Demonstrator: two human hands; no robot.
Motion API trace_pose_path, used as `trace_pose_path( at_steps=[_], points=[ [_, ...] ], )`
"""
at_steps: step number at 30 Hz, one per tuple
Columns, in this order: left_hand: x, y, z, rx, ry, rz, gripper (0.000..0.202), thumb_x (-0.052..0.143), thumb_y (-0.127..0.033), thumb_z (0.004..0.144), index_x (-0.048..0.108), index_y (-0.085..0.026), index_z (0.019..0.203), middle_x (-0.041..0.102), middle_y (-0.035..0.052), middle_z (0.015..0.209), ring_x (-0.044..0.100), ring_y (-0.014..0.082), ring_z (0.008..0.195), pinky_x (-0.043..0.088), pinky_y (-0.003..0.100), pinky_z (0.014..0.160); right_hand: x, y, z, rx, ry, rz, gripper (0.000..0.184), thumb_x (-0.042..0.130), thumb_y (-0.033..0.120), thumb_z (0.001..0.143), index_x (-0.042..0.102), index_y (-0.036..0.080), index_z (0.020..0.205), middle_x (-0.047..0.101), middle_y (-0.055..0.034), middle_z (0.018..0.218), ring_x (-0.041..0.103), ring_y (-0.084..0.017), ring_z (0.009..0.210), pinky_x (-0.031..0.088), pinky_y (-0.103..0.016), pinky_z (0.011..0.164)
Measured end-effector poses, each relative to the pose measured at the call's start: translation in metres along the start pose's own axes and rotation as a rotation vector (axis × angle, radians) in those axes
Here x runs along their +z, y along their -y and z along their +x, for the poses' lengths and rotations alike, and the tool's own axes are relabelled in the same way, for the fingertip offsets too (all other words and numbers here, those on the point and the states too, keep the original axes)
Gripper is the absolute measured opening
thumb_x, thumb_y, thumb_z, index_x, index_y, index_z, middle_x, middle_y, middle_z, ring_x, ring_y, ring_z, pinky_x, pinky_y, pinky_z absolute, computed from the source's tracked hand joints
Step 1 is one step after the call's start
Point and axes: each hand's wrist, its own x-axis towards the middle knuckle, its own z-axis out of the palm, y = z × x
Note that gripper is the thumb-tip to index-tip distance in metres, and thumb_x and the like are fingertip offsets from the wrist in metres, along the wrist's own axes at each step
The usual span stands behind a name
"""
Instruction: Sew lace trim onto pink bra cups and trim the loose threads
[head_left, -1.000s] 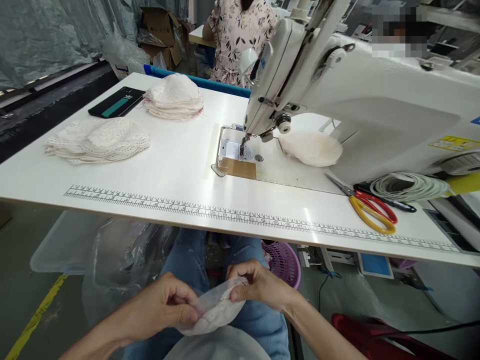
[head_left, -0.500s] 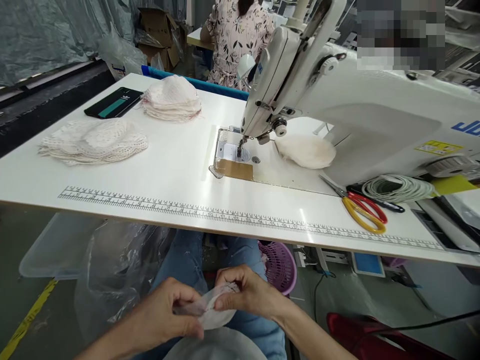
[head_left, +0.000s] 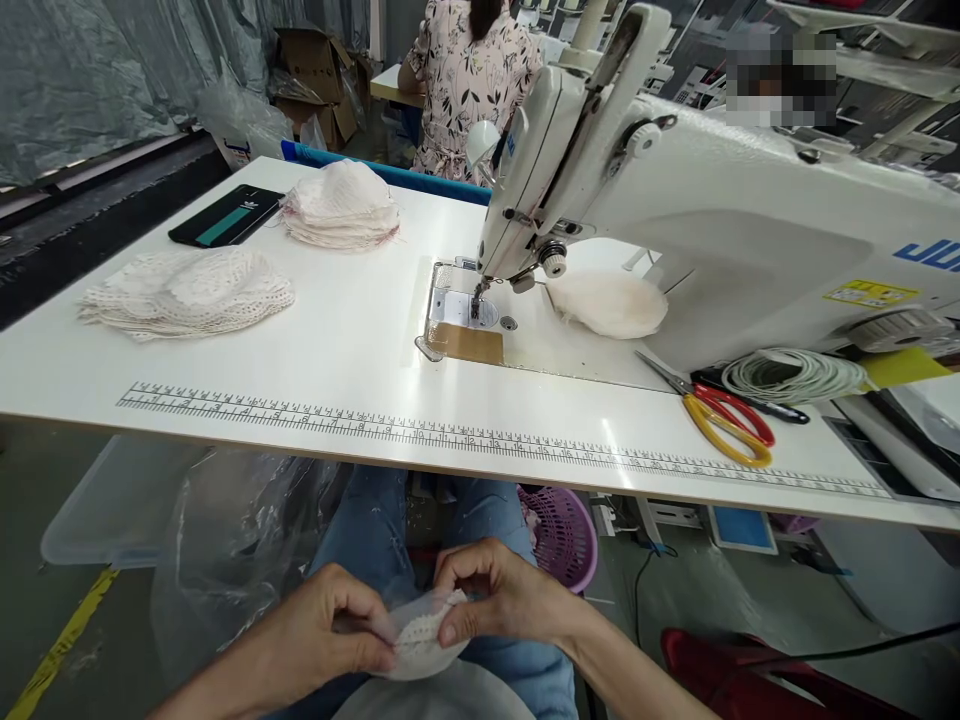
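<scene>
Below the table edge, over my lap, my left hand and my right hand both pinch a small white fabric piece with a lace edge. The two hands sit close together, fingers closed on the piece from either side. A pale rounded cloth lies on my lap just under them. Above, on the white table, stands a white sewing machine with its needle over the metal plate.
Two stacks of lace pieces and a black phone lie at the table's left. A pale cup-shaped pad sits behind the needle. Scissors and coiled white cord lie right. A purple basket stands below. A person sits beyond.
My hands have drawn closer together and slightly lower on the lap, gathering the fabric piece into a smaller bunch. Nothing on the table has moved.
</scene>
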Motion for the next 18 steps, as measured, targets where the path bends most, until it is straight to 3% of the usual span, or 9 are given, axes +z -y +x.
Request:
trace_pose_path(
  at_steps=[4, 9, 13, 18],
  points=[
    [0.003, -0.005, 0.002, 0.053, 0.022, -0.043, 0.02, 0.072, -0.031, 0.062, 0.071, -0.013, 0.07, 0.041, -0.0059, 0.056, 0.033, 0.0098, 0.057, 0.022, 0.019, 0.051, 0.003, 0.002, 0.003, 0.001, 0.006, -0.018, 0.035, 0.082, 0.041, 0.054, 0.065, 0.012, 0.065, 0.054, 0.0029, 0.067, 0.043, -0.007, 0.058, 0.035, -0.02, 0.054],
    [0.008, -0.001, 0.008, 0.002, -0.041, -0.028, 0.024, 0.068, -0.033, 0.066, 0.069, -0.01, 0.062, 0.035, -0.0065, 0.048, 0.027, 0.0081, 0.049, 0.018, 0.021, 0.046, 0.0, 0.004, -0.001, -0.021, 0.002, -0.085, 0.037, 0.079, 0.045, 0.059, 0.063, 0.013, 0.067, 0.05, 0.0034, 0.064, 0.041, -0.008, 0.058, 0.033, -0.02, 0.054],
    [0.005, 0.005, 0.009, 0.002, -0.022, -0.057, 0.03, 0.068, -0.04, 0.068, 0.071, -0.01, 0.065, 0.039, -0.0053, 0.048, 0.03, 0.0085, 0.049, 0.021, 0.021, 0.047, -0.004, 0.002, -0.003, -0.086, -0.002, -0.201, 0.039, 0.081, 0.045, 0.056, 0.064, 0.013, 0.069, 0.049, 0.0033, 0.066, 0.04, -0.008, 0.06, 0.03, -0.021, 0.053],
    [0.001, 0.011, 0.007, -0.005, -0.034, -0.081, 0.025, 0.067, -0.036, 0.069, 0.071, -0.012, 0.063, 0.047, -0.0043, 0.049, 0.036, 0.0093, 0.05, 0.027, 0.02, 0.049, -0.002, 0.0, -0.001, -0.116, -0.022, -0.256, 0.036, 0.074, 0.047, 0.067, 0.062, 0.013, 0.065, 0.049, 0.0021, 0.066, 0.042, -0.009, 0.059, 0.032, -0.022, 0.055]
  ],
)
